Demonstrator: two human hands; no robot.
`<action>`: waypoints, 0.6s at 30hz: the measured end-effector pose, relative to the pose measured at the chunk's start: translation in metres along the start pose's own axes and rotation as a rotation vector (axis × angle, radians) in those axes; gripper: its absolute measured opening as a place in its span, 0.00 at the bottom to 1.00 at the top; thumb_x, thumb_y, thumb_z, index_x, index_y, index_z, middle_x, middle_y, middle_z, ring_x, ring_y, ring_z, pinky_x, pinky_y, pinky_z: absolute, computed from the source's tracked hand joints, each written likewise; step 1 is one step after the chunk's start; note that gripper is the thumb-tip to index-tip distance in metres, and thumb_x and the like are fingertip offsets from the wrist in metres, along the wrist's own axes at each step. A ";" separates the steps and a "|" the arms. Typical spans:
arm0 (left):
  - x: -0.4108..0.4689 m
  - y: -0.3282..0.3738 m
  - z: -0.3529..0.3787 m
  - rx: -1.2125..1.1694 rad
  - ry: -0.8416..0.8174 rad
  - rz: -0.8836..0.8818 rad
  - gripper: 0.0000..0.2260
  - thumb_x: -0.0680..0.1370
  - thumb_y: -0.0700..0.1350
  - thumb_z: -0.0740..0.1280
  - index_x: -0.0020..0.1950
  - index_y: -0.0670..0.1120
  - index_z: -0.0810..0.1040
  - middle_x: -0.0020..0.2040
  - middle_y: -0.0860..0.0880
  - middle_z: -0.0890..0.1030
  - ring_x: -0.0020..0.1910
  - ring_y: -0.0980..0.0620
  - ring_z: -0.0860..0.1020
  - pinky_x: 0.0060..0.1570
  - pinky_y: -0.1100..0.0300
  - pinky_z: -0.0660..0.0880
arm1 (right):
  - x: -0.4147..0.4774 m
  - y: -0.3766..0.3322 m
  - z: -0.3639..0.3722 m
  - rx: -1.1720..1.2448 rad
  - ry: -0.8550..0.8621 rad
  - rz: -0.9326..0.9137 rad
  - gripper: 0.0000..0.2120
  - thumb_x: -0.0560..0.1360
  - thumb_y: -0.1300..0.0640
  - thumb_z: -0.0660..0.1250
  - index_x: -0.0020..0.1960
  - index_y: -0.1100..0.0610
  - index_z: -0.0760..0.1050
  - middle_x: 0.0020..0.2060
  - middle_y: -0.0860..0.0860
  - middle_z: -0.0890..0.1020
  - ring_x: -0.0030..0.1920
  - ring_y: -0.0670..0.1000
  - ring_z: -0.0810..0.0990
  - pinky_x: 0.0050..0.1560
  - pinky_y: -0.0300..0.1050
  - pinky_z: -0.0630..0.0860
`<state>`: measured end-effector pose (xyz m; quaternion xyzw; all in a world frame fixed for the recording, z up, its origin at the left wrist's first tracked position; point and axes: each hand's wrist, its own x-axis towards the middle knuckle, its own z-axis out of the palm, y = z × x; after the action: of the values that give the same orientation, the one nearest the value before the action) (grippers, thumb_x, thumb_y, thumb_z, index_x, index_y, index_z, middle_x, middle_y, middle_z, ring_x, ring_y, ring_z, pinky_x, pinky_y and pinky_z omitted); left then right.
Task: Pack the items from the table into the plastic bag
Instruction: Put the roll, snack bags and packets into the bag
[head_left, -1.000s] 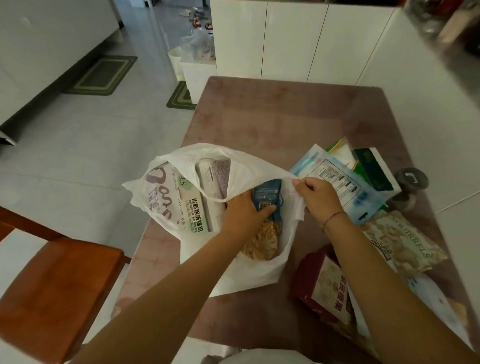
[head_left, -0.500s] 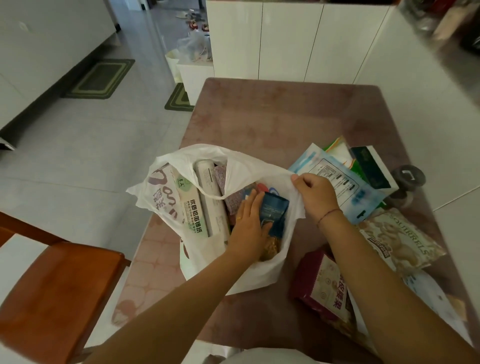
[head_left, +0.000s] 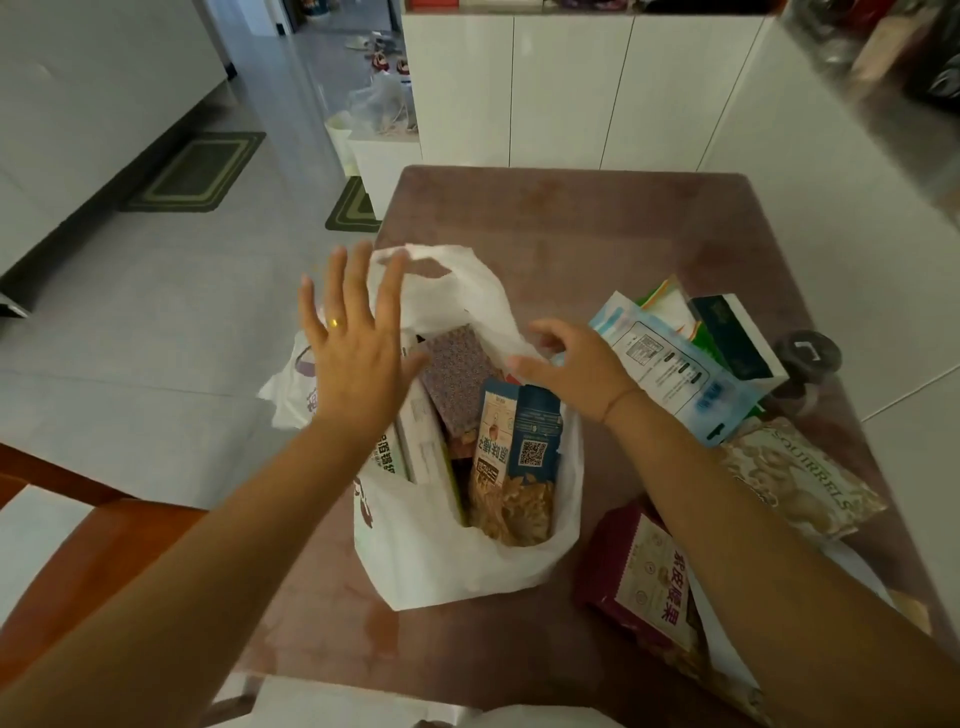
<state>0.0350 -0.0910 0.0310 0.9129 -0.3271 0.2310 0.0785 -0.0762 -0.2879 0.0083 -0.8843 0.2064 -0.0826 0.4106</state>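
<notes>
A white plastic bag (head_left: 447, 561) stands open on the brown table (head_left: 571, 223). Inside it are a blue snack pouch (head_left: 519, 457), a purple patterned packet (head_left: 457, 384) and a white box (head_left: 423, 452). My left hand (head_left: 353, 353) hovers over the bag's left side, fingers spread, holding nothing. My right hand (head_left: 576, 371) pinches the bag's right rim. To the right on the table lie a light blue packet (head_left: 670, 364), a dark green box (head_left: 737, 338), a beige SQUIRRELS nut bag (head_left: 800, 483) and a dark red snack bag (head_left: 644, 582).
A dark round lid or jar (head_left: 805, 358) sits at the table's right edge. A wooden chair (head_left: 98, 545) stands at the lower left. White cabinets (head_left: 571, 88) rise behind the table. Green mats (head_left: 197, 171) lie on the tiled floor to the left.
My left hand has come out of the bag and lifted, fingers spread. The blue pouch stays upright inside. The bag now stands taller, with my right hand still on its rim.
</notes>
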 end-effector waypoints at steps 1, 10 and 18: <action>0.014 -0.006 0.000 0.052 -0.034 -0.020 0.44 0.70 0.58 0.71 0.77 0.47 0.49 0.77 0.39 0.56 0.77 0.39 0.52 0.71 0.40 0.42 | 0.007 -0.007 0.003 -0.077 -0.043 -0.020 0.22 0.69 0.42 0.69 0.57 0.55 0.74 0.47 0.50 0.77 0.46 0.50 0.75 0.47 0.45 0.74; 0.108 -0.022 -0.009 -0.621 -0.206 -0.427 0.10 0.77 0.37 0.62 0.53 0.42 0.82 0.48 0.40 0.83 0.45 0.41 0.80 0.48 0.50 0.78 | 0.073 -0.031 -0.010 -0.077 0.209 0.033 0.24 0.78 0.55 0.62 0.26 0.53 0.56 0.24 0.50 0.61 0.27 0.47 0.58 0.28 0.43 0.56; 0.046 -0.051 -0.009 -0.444 -0.597 -0.321 0.48 0.57 0.72 0.68 0.71 0.50 0.62 0.65 0.44 0.74 0.58 0.41 0.77 0.53 0.39 0.76 | 0.049 -0.009 -0.007 0.115 0.067 0.051 0.10 0.74 0.49 0.66 0.42 0.55 0.73 0.35 0.50 0.74 0.38 0.49 0.71 0.39 0.41 0.67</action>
<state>0.0952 -0.0746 0.0609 0.9402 -0.2309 -0.1355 0.2106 -0.0314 -0.3085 0.0186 -0.8506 0.2373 -0.1133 0.4554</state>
